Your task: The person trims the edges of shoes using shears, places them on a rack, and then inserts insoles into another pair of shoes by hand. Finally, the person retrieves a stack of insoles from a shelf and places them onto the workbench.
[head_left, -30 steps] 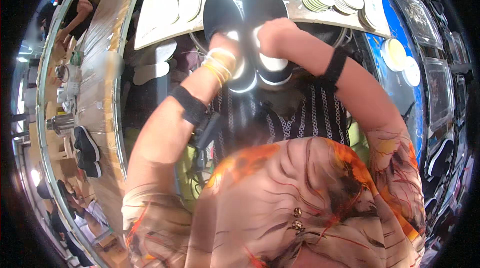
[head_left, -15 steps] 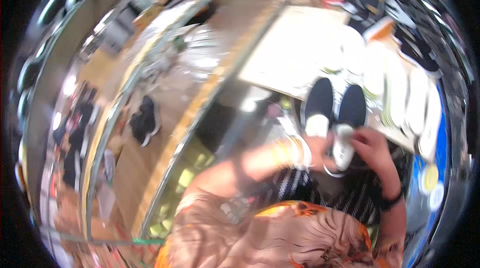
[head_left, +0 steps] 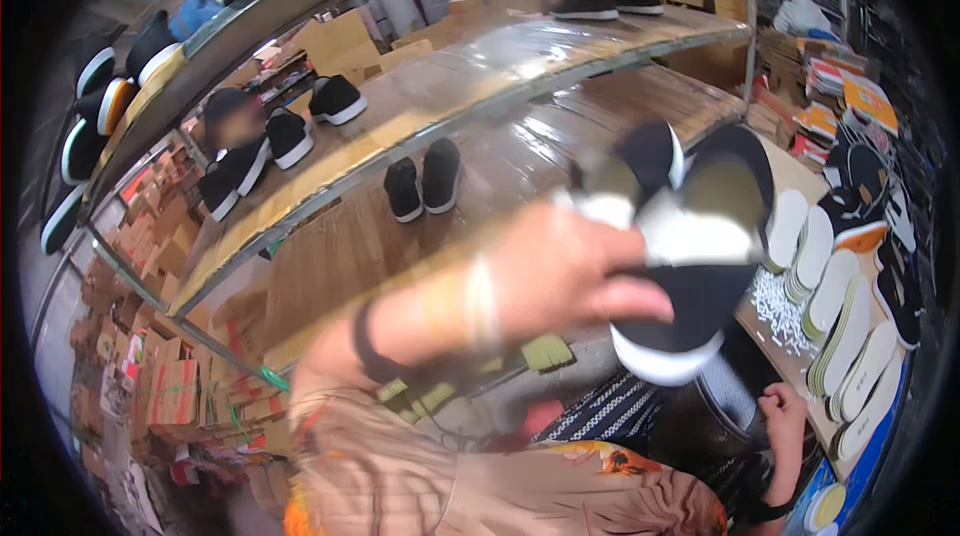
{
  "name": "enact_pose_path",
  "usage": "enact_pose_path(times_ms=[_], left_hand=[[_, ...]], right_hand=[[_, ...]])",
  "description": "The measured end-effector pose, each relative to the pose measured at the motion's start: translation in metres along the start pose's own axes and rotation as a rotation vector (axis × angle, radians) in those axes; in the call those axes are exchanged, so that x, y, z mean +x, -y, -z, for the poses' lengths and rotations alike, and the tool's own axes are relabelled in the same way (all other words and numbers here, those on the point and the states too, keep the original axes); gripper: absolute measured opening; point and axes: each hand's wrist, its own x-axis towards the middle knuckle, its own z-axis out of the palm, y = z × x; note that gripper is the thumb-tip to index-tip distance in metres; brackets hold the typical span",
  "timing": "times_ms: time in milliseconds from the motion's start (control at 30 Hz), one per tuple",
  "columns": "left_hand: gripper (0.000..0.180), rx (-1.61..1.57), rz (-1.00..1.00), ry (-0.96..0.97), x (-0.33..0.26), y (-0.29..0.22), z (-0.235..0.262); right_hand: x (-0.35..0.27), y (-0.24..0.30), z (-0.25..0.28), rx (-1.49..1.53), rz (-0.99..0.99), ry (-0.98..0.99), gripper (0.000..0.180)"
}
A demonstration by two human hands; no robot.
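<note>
Open shelf board (head_left: 330, 246) beside a shoe pair (head_left: 423, 179).

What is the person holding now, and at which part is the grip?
The left hand holds a pair of black shoes with white soles, gripped around their heel ends. The right hand holds nothing visible.

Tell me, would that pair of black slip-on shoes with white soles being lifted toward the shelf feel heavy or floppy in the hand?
Probably light: the left hand alone carries both black shoes in the air. The uppers look like soft cloth, so they likely flex, while the thick white soles should keep some shape. Unlikely to roll; similar pairs sit flat on the shelf.
</note>
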Motion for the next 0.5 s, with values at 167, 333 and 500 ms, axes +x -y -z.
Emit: enact_pose_path(times_ms=[167,333,500], left_hand=[[0.039,0.647,0.287,-0.040,0.041,0.080,0.115],[0.047,0.874,0.572,-0.029,0.026,0.272,0.186],[0.046,0.786,0.754,0.286,0.005,0.309,0.170]], right_hand=[[-0.002,0.035,-0.040,-0.440,0.226,0.143,0.021],[0.002,0.044,-0.065,-0.602,0.131,0.306,0.023],[0.012,0.026,-0.064,-0.773,0.023,0.423,0.022]])
